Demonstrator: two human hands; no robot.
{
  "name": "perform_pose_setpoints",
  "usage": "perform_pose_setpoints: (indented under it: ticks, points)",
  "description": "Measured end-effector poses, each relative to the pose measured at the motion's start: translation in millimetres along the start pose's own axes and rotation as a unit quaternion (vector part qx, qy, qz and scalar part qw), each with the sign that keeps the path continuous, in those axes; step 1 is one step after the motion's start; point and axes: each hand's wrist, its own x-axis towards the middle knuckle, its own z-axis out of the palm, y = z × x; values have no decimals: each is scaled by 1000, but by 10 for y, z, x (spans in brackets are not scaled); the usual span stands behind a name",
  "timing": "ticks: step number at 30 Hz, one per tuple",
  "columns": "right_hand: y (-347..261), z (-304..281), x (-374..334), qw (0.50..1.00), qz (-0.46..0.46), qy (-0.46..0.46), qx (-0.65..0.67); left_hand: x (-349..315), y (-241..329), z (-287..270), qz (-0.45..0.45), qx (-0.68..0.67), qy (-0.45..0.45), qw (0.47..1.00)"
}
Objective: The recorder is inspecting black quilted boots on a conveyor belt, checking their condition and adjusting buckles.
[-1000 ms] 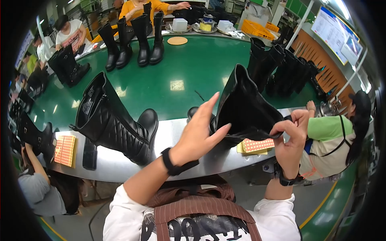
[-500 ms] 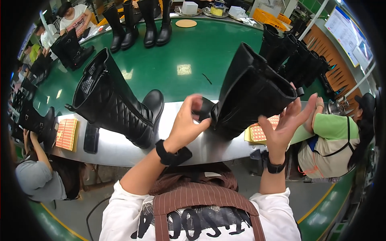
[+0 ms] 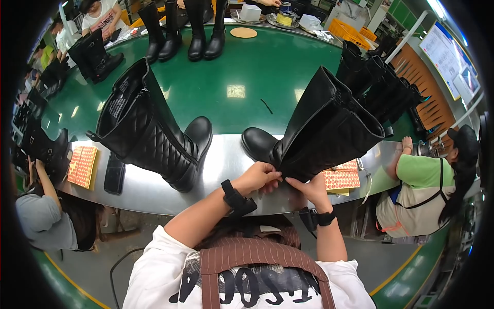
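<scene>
Boot at right [image 3: 321,134] | right hand [image 3: 313,190] down from shaft [image 3: 339,113] to ankle [image 3: 280,153], grip unclear | left hand [image 3: 259,178] pinching there | work now two-handed

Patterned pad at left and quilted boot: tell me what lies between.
A black, phone-like slab on the metal edge, between pad and boot, in the head view.

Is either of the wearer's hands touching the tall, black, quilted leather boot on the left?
No, the left hand and right hand are both at the ankle of the other tall black leather boot.
</scene>
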Motion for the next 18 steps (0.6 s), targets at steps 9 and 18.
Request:
perform_pose_setpoints:
  ticks: [9, 18]
  points:
    - [-163, -2, 34, 998, -38, 14, -50, -521, 1051, 118, 155, -97, -92, 979]
    - [-288, -9, -33, 996, -32, -10, -77, -994, 1873, 254, 242, -115, -108, 957]
